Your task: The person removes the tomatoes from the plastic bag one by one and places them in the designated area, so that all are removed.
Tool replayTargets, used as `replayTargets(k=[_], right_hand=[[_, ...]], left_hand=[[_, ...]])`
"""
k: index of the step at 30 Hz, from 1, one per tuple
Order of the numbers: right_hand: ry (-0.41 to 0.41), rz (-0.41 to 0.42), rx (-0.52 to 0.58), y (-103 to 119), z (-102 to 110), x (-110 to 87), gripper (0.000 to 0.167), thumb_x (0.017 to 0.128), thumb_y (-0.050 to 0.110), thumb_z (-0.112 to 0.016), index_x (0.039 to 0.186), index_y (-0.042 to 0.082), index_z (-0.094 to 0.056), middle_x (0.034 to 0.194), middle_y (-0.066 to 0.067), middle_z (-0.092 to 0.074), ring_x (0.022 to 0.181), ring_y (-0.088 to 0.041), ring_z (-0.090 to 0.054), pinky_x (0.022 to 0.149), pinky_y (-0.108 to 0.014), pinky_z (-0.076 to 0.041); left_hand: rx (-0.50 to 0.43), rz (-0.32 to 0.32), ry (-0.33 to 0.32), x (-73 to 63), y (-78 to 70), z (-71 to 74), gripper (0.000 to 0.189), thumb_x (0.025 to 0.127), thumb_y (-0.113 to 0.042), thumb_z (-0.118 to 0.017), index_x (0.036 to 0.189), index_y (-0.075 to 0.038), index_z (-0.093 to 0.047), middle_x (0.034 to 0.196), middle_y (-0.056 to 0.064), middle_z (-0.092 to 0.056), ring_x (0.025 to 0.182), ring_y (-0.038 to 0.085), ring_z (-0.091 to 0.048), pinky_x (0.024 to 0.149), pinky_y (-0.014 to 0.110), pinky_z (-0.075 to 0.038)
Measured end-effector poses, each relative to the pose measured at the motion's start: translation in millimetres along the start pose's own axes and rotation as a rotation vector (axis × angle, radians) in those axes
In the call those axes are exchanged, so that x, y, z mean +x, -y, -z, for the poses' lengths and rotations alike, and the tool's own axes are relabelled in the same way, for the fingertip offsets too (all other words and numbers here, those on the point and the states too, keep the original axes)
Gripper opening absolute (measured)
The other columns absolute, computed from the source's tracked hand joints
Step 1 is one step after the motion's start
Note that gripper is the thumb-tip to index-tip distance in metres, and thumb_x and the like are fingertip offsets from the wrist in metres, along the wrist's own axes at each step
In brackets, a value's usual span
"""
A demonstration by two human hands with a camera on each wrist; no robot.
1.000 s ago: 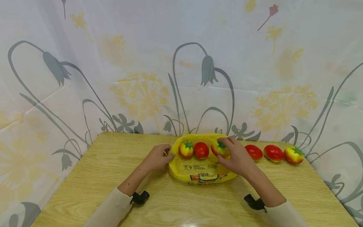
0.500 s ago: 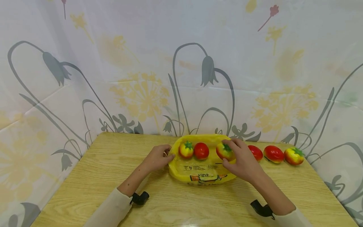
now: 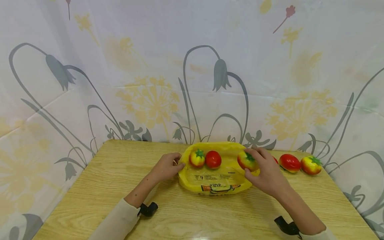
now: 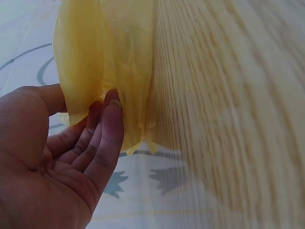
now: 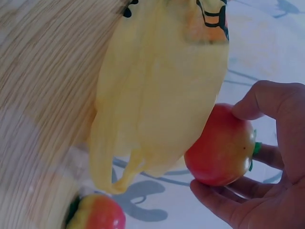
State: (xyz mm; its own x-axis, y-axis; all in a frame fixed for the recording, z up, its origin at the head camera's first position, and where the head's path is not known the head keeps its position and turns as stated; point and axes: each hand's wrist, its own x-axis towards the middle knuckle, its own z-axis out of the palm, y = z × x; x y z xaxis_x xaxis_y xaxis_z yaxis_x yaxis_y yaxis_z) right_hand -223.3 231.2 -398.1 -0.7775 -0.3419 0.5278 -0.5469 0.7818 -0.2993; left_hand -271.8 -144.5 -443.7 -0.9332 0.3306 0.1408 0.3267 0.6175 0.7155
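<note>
A yellow plastic bag [image 3: 210, 183] lies spread open on the table, with printing on its front. Inside it sit a yellow-red toy tomato [image 3: 197, 159] with green leaves and a plain red toy tomato [image 3: 213, 159]. My left hand [image 3: 166, 167] holds the bag's left rim; in the left wrist view the yellow plastic [image 4: 81, 57] passes between thumb and fingers. My right hand [image 3: 268, 173] grips another yellow-red toy tomato [image 5: 221, 145] with green leaves, raised at the bag's right rim. Thumb and fingertips are spread around it.
Right of the bag on the wooden table [image 3: 144, 220], a red toy tomato [image 3: 289, 162] and a yellow-red one [image 3: 311, 164] lie in a row. Another red one is mostly hidden behind my right hand. A flowered cloth [image 3: 150, 83] hangs behind the table.
My right hand has moved to the right with the yellow-red toy tomato, from above the bag's inside to its right rim. My left hand has stayed at the left rim.
</note>
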Motion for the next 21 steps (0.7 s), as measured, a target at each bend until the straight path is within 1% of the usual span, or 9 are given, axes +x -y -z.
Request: replayTargets(k=[7,14,21], right_hand=[[-0.031,-0.005,-0.035,-8.3,5.6,-7.1,0.062,0.080,0.006,-0.081,0.140,0.005,-0.063,0.122,-0.013,-0.059,0.096,-0.026,-0.059,0.077,-0.047,-0.058],[-0.034,-0.028,-0.025,-12.3,10.6,-12.4,0.063,0.080,0.003,-0.080,0.140,0.006,-0.062,0.124,-0.016,-0.059,0.103,-0.034,-0.060,0.083,-0.056,-0.057],[-0.018,-0.064,-0.024,-17.3,17.0,-18.1,0.063,0.081,0.004,-0.080,0.141,0.006,-0.062,0.128,-0.016,-0.059,0.105,-0.036,-0.062,0.087,-0.060,-0.057]], left_hand=[[0.003,0.004,0.001,0.0,-0.5,0.3,0.011,0.101,-0.016,-0.070,0.109,-0.009,-0.072,0.089,0.001,-0.062,0.076,0.013,-0.061,0.061,0.028,-0.051],[0.000,0.005,0.001,-0.2,-0.9,0.4,0.013,0.101,-0.016,-0.070,0.111,-0.008,-0.072,0.090,0.001,-0.063,0.076,0.013,-0.061,0.060,0.029,-0.052],[-0.018,0.020,0.004,-0.8,-3.0,0.4,0.015,0.101,-0.016,-0.070,0.113,-0.008,-0.073,0.093,0.001,-0.065,0.076,0.013,-0.062,0.059,0.029,-0.053]])
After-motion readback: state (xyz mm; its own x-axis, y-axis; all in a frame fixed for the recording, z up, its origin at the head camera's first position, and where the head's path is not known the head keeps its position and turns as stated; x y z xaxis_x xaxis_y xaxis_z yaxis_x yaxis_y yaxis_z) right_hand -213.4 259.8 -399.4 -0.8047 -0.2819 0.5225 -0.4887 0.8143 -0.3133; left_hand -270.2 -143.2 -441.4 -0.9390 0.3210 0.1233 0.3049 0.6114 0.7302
